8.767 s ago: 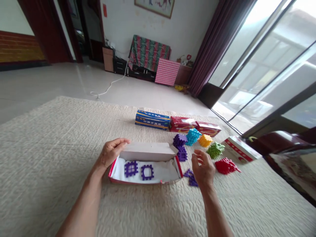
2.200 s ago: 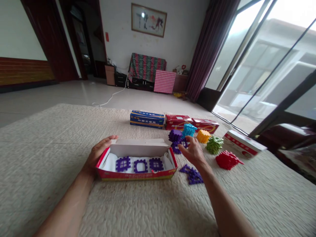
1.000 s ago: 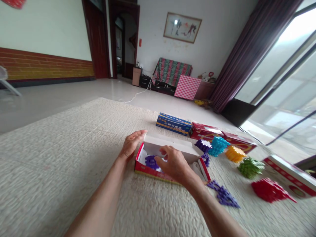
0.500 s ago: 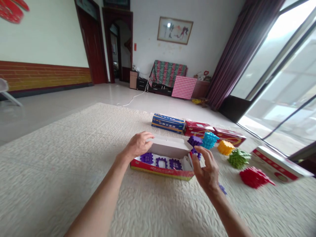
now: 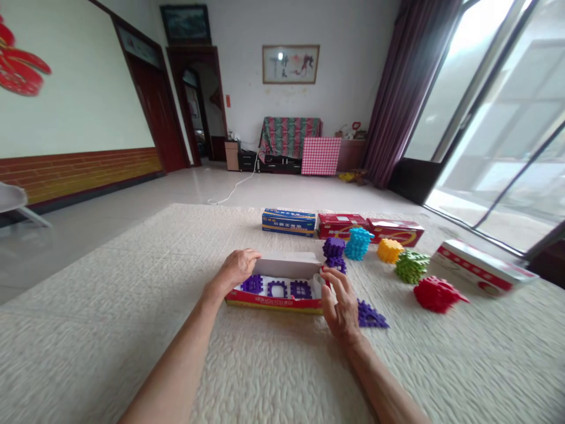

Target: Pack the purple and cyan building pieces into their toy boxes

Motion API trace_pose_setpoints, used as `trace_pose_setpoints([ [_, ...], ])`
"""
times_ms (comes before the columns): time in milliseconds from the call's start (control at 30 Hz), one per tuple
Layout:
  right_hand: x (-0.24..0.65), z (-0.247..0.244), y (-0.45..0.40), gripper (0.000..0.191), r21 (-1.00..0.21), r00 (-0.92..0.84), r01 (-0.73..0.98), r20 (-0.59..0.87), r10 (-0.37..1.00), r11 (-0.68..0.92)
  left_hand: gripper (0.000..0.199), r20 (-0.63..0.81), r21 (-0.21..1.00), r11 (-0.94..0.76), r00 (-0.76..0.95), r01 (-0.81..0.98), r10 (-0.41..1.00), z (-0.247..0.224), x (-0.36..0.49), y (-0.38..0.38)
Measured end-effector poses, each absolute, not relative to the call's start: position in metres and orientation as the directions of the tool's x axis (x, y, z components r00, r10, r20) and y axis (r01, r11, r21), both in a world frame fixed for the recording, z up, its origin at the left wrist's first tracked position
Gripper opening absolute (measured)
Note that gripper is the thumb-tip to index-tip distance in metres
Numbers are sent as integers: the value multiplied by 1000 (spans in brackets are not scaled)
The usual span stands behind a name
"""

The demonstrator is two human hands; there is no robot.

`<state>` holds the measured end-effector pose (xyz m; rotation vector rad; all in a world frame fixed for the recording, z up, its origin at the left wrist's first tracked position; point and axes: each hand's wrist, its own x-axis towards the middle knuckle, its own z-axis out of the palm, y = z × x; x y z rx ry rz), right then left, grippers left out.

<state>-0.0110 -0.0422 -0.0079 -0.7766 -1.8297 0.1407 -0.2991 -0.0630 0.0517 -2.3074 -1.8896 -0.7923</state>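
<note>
A red and yellow cardboard box (image 5: 276, 303) lies before me with its lid raised at the back. Inside it, on white lining, rest purple notched building pieces (image 5: 301, 290), some with window shapes. My left hand (image 5: 236, 272) is closed on the box's left end, by the corner of the lid. At the other end, my right hand (image 5: 341, 303) has its fingers bent around the box's right side and flap. A purple triangular piece (image 5: 371, 315) lies just right of that hand. Purple pieces (image 5: 334, 250) are stacked behind the box.
Notched pieces in blue (image 5: 359, 244), yellow (image 5: 390, 251), green (image 5: 412, 267) and red (image 5: 438, 294) are piled to the right on the quilted mat (image 5: 145, 294). Behind are a blue box (image 5: 288, 222) and red boxes (image 5: 342, 226); a white-and-red box (image 5: 483, 268) stands far right.
The view has shifted and levelled, so the room appears lower and straighter. Both hands stay at the ends of the box. The purple triangular piece shows more fully beside my right hand.
</note>
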Motion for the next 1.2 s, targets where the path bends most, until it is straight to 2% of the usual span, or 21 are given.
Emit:
trace_pose_setpoints([
  [333,-18,-7,-45,20,-590,-139,345,737,661,730,36,395,290,-233,106,928,913,49,-305,-65],
  [600,-21,-6,-44,21,-640,-130,283,712,690,714,38,365,291,-178,63,940,929,48,-308,-68],
  [933,-18,-2,-49,21,-667,-141,296,677,722,684,39,347,290,-167,59,942,936,52,-305,-66],
  [1067,-18,0,-49,19,-663,-139,314,676,723,680,40,256,297,-219,143,929,956,60,-313,-55],
  [1200,-19,1,-49,20,-654,-144,331,677,721,680,36,125,398,-243,209,885,970,74,-320,-49],
])
